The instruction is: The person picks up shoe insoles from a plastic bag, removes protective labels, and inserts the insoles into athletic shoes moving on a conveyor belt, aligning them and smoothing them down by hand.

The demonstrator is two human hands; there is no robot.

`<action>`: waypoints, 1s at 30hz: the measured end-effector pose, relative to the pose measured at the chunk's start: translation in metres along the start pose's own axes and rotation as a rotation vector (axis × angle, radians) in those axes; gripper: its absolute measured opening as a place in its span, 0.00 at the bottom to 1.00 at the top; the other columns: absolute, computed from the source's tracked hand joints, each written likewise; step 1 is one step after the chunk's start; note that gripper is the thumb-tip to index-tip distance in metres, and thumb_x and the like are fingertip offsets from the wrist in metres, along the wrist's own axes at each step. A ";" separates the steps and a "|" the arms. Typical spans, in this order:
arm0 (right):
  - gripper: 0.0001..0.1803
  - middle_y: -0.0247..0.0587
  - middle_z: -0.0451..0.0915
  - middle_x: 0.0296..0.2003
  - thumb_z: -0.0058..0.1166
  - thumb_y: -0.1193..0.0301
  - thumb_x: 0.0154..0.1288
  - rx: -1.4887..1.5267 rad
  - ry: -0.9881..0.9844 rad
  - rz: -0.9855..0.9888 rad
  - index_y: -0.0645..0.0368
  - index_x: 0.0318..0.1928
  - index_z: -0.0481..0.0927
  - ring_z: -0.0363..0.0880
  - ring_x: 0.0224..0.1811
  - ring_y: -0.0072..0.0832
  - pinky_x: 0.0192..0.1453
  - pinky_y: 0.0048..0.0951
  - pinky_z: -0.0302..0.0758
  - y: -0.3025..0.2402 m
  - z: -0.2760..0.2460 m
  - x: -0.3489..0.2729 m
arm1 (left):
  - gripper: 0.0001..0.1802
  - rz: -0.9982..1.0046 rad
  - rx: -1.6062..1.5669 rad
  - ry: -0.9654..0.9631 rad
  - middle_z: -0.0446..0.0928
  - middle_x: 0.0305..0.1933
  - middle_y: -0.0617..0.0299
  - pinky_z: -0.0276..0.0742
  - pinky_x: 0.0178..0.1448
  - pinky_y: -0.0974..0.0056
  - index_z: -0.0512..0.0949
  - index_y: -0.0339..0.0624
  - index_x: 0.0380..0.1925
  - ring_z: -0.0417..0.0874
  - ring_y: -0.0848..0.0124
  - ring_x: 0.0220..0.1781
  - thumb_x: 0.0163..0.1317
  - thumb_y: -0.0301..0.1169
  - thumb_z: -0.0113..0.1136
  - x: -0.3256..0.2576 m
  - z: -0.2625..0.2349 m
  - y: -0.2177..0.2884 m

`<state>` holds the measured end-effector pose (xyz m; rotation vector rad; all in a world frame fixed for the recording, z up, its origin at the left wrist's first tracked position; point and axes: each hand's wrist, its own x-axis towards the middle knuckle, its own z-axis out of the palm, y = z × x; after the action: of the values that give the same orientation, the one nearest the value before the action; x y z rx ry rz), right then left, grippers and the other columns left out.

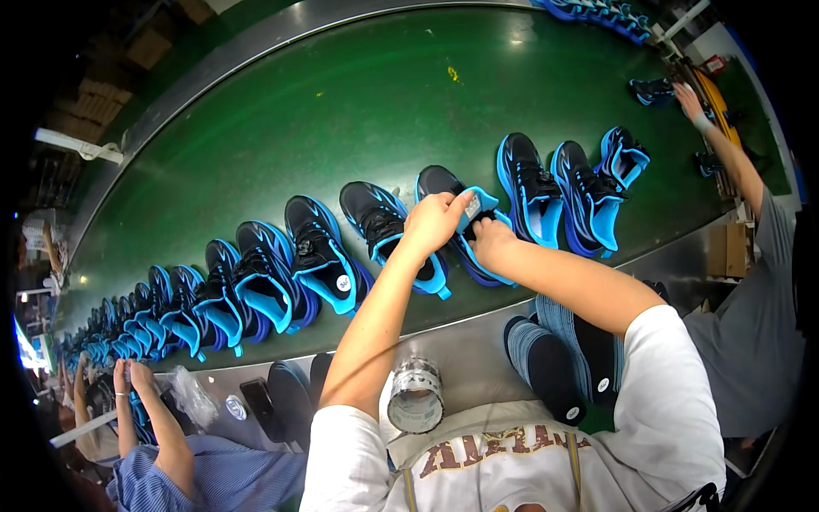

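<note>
A black sneaker [440, 181] with bright blue lining and sole lies on the green belt in front of me, its toe pointing away. My left hand [437, 224] pinches the raised tongue of this sneaker, where a pale label shows. The fingers of my right hand [495, 246] are bent down into the shoe's opening; their tips, and whatever they grip inside, are hidden. Close by on the left is another black and blue sneaker [373, 209]. To the right stand two more, the nearer-hand sneaker [522, 171] and one beside it [580, 179].
A long row of similar sneakers [264, 256] runs left along the green belt [358, 111]. Black insoles [546, 367] and a tape roll [416, 397] lie on the metal ledge [465, 341], with a phone [260, 410] farther left. Co-workers' arms [738, 162] reach in from both sides.
</note>
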<state>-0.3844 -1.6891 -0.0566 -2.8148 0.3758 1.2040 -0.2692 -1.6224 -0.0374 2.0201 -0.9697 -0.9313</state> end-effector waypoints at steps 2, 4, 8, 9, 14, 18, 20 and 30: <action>0.15 0.40 0.73 0.44 0.43 0.68 0.59 -0.152 0.012 -0.067 0.57 0.43 0.78 0.68 0.49 0.36 0.49 0.30 0.67 0.002 0.010 0.010 | 0.28 -0.010 0.004 -0.050 0.73 0.19 0.52 0.68 0.29 0.64 0.76 0.30 0.26 0.74 0.68 0.23 0.57 0.51 0.49 0.001 -0.002 0.002; 0.17 0.39 0.75 0.38 0.44 0.66 0.58 -0.261 -0.039 -0.177 0.59 0.45 0.75 0.72 0.41 0.34 0.45 0.33 0.69 0.008 0.010 0.018 | 0.26 0.011 0.000 -0.005 0.75 0.24 0.49 0.69 0.32 0.61 0.75 0.32 0.30 0.76 0.62 0.28 0.56 0.50 0.50 0.002 0.002 0.003; 0.12 0.35 0.79 0.37 0.43 0.69 0.57 -0.264 0.169 -0.350 0.53 0.36 0.80 0.75 0.43 0.30 0.52 0.29 0.66 0.022 0.007 0.000 | 0.19 0.177 0.086 0.324 0.75 0.33 0.49 0.70 0.37 0.57 0.71 0.38 0.36 0.76 0.53 0.36 0.54 0.43 0.54 -0.001 0.012 0.002; 0.16 0.40 0.79 0.35 0.38 0.65 0.58 -0.188 0.267 -0.417 0.56 0.30 0.80 0.74 0.43 0.31 0.58 0.34 0.59 0.023 0.008 -0.008 | 0.18 0.236 0.135 0.416 0.74 0.34 0.51 0.70 0.37 0.57 0.70 0.39 0.37 0.76 0.54 0.36 0.53 0.41 0.55 0.000 0.015 -0.001; 0.31 0.51 0.78 0.30 0.24 0.55 0.58 0.139 -0.183 -0.295 0.67 0.31 0.78 0.74 0.42 0.38 0.67 0.42 0.37 0.020 -0.021 -0.051 | 0.19 0.569 0.762 0.301 0.67 0.32 0.59 0.68 0.36 0.61 0.68 0.44 0.34 0.74 0.64 0.33 0.44 0.37 0.62 -0.001 0.019 -0.001; 0.28 0.49 0.78 0.35 0.30 0.56 0.58 0.099 -0.096 -0.211 0.67 0.30 0.79 0.71 0.48 0.35 0.68 0.42 0.38 0.010 -0.008 -0.057 | 0.21 0.544 0.775 0.145 0.66 0.33 0.56 0.70 0.34 0.58 0.66 0.39 0.34 0.74 0.60 0.32 0.44 0.36 0.63 0.000 0.018 0.005; 0.16 0.46 0.76 0.34 0.44 0.62 0.54 0.263 0.729 -0.304 0.64 0.27 0.78 0.71 0.45 0.37 0.64 0.42 0.49 0.015 0.030 -0.065 | 0.21 0.525 0.753 0.130 0.67 0.33 0.55 0.71 0.33 0.58 0.66 0.39 0.34 0.75 0.60 0.31 0.44 0.36 0.63 0.003 0.018 0.000; 0.16 0.49 0.71 0.38 0.53 0.70 0.53 0.590 0.789 -0.009 0.61 0.43 0.74 0.70 0.43 0.43 0.47 0.40 0.66 -0.011 0.081 -0.129 | 0.08 0.696 0.969 0.193 0.68 0.30 0.58 0.68 0.30 0.61 0.69 0.42 0.27 0.73 0.63 0.29 0.43 0.28 0.51 -0.047 0.023 0.014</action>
<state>-0.5246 -1.6412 -0.0210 -2.5850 0.6152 -0.0987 -0.3140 -1.5959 -0.0233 2.1224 -2.0739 0.1786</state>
